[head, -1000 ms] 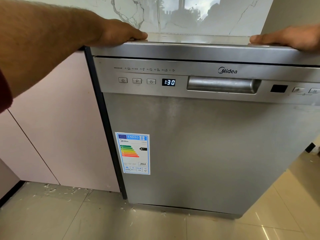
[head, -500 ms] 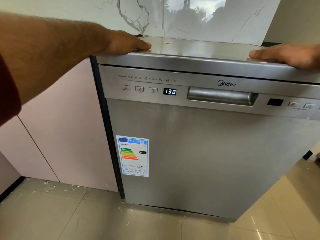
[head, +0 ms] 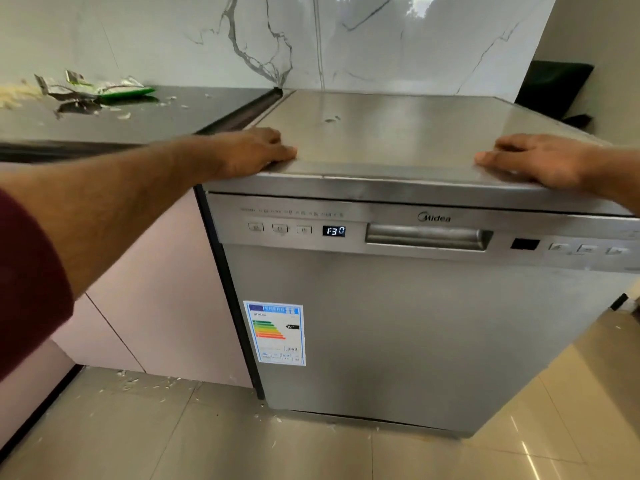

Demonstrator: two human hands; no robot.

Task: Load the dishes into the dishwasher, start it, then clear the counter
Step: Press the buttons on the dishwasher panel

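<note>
A stainless steel dishwasher (head: 398,334) stands with its door closed, and its display (head: 334,231) reads 1:30. My left hand (head: 252,152) rests flat on the front left corner of its top. At the front right of that top lies my right hand (head: 533,159), fingers straight and pointing left. Neither hand holds anything. The recessed door handle (head: 427,236) sits below and between the hands. To the left, the dark counter (head: 145,116) carries torn wrappers (head: 100,88) with a green packet and pale scraps.
Pale pink cabinet doors (head: 149,299) fill the space left of the dishwasher. White scraps litter the tiled floor (head: 242,441) near the cabinet base. A marble wall (head: 311,39) runs behind. A dark object (head: 554,88) leans at the back right corner.
The view has risen and pulled back, so the dishwasher top and the counter with wrappers now show. Both hands stay flat on the front corners of the top.
</note>
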